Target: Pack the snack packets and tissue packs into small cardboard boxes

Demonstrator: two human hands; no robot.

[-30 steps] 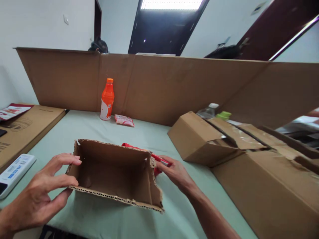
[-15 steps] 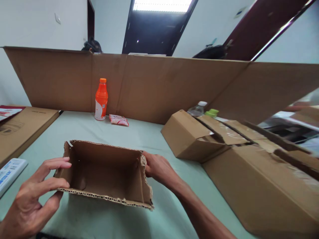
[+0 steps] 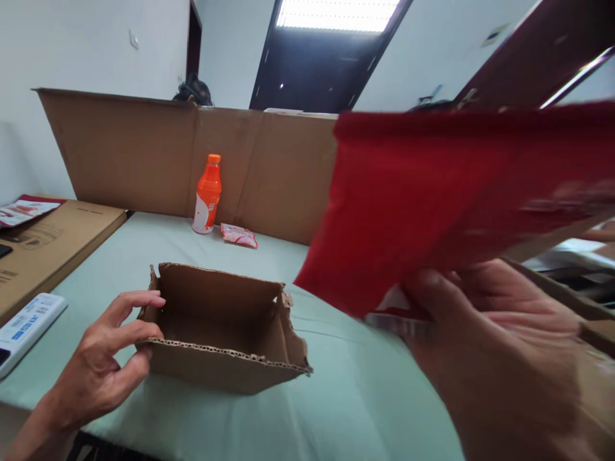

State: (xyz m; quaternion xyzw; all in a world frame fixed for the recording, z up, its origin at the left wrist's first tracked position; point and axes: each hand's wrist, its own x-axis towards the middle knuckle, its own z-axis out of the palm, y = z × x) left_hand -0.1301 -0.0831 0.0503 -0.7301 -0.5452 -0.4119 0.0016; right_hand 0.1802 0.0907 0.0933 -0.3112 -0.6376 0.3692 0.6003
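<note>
An open-topped cardboard box point(image 3: 206, 371) with ragged cut edges sits on the pale green cloth. At its left end, my left hand point(image 3: 108, 355) is closed on the rim, fingertips over the edge and thumb against the outside. A large red packet point(image 3: 408, 211) is gripped by its lower edge in my right hand point(image 3: 500, 346), raised to the right of the box. Motion smears this packet, so its print cannot be read. Nothing shows inside the visible part of the box.
An orange bottle point(image 3: 208, 195) and a small pink-white packet point(image 3: 239, 235) stand by the cardboard screen point(image 3: 134, 160) at the back. To the left lie a white device point(image 3: 31, 330) and a flat carton point(image 3: 72, 237). Cardboard boxes at right are mostly covered by my arm.
My right hand has left the box's right end and come up at the right with the red packet. The box sits flatter, its front side now showing. My left hand stays on its rim.
</note>
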